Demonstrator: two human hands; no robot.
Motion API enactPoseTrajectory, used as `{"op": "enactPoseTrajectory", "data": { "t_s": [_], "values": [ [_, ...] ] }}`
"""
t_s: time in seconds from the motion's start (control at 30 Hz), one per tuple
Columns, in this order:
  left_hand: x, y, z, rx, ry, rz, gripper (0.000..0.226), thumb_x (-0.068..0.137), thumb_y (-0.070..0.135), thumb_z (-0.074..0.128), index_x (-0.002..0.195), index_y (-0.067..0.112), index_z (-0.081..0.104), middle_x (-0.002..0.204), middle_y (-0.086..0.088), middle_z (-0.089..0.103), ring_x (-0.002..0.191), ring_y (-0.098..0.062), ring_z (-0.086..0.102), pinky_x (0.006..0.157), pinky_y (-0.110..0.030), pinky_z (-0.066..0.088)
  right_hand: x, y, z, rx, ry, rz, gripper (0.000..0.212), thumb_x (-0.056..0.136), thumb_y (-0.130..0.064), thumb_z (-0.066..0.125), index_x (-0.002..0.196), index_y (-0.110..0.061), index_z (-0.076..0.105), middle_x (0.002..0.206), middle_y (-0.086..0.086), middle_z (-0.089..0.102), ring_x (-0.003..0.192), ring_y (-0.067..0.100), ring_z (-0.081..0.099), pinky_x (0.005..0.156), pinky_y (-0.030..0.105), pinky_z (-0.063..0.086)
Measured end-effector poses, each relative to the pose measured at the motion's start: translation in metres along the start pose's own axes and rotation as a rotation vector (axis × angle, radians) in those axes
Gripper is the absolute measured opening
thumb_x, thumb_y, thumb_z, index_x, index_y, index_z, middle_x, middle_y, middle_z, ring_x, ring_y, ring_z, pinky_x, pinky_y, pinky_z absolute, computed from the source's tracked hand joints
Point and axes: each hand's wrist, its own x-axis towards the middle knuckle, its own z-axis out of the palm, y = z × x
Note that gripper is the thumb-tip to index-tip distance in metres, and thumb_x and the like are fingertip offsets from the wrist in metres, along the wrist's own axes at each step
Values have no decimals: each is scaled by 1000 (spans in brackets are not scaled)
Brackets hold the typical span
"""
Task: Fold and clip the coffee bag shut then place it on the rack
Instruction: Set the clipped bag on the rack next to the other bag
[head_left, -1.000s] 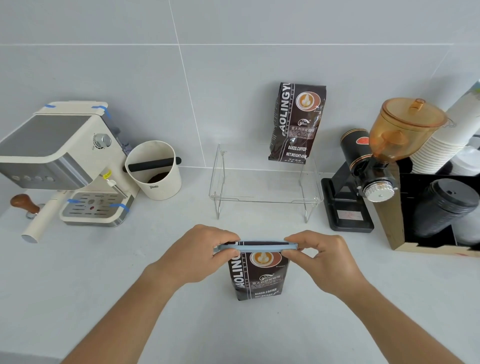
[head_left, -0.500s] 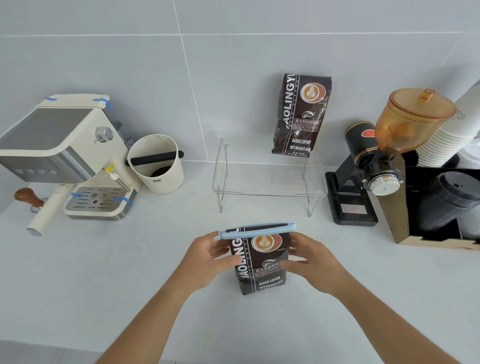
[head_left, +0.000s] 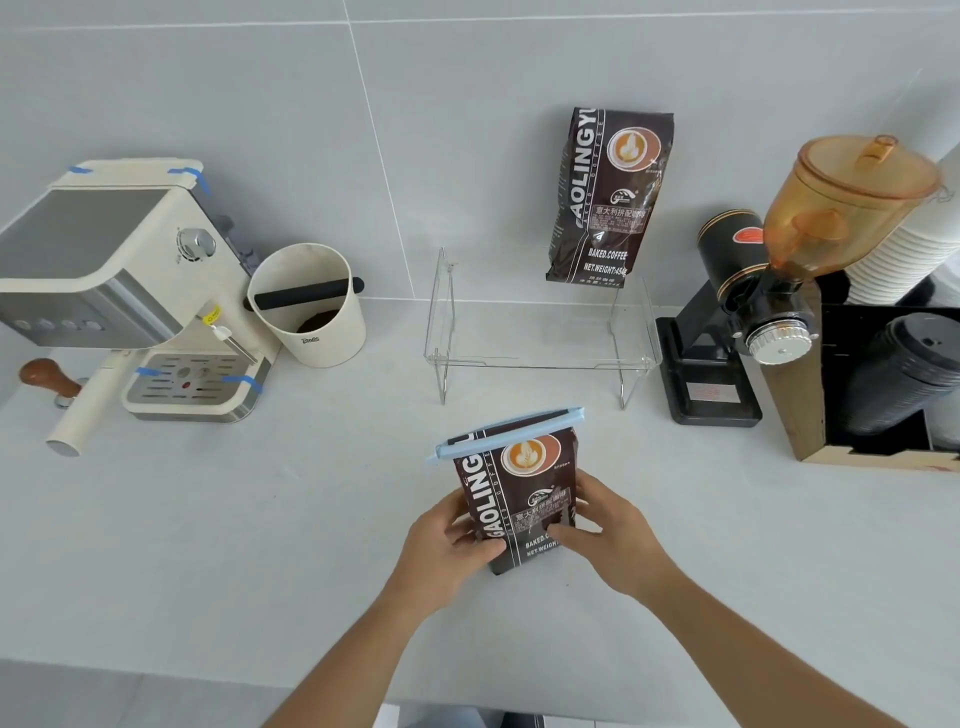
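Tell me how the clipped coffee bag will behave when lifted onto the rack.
The clipped coffee bag looks full, so probably weighty. Its glossy film may slip, which both hands gripping low should counter. Standing tall, it could tip on the clear rack.

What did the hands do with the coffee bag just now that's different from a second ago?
Both hands let go of the blue clip and slid down the bag. The left hand and right hand now hold its lower sides. The clip stays shut across the folded top, the bag still stands on the counter, and the other bag still sits on the rack.
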Motion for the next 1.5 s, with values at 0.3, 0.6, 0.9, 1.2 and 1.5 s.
{"op": "enactPoseTrajectory", "data": {
  "t_s": [0.3,0.6,0.9,1.2,1.5],
  "values": [
    [1,29,-3,-117,74,127,62,70,10,77,126,31,60,121,8,72,107,-18,70,92,-30,54,-2,-30,-6,45,75,-50,62,79,-6,75,128,-39,57,112,-16,71,98,5,66,70,15,54],
    [22,106,-17,-236,115,292,52,69,11,78,114,33,64,110,4,76,96,-19,74,76,-24,57,20,-112,-29,-38,153,-205,59,77,-24,75,122,-55,54,106,-22,71,93,-2,65,62,11,54],
    [76,189,-43,-201,95,434,49,76,7,72,120,29,66,112,9,75,93,-14,74,77,-20,56,72,-196,-56,-126,174,-336,45,81,-32,69,109,-62,54,101,-35,69,92,-8,65,61,8,48],
    [149,237,-63,-64,123,479,44,78,14,71,118,34,67,113,9,75,104,-17,71,85,-27,56,151,-226,-69,-143,205,-391,47,77,-33,65,119,-52,56,104,-17,74,91,7,70,76,27,58],
    [219,236,-71,9,198,456,43,80,7,69,115,32,68,110,9,76,104,-13,70,97,-46,53,216,-218,-52,-99,291,-363,66,87,-7,62,137,-46,45,120,-20,68,108,4,64,98,36,52]
  ]
}}
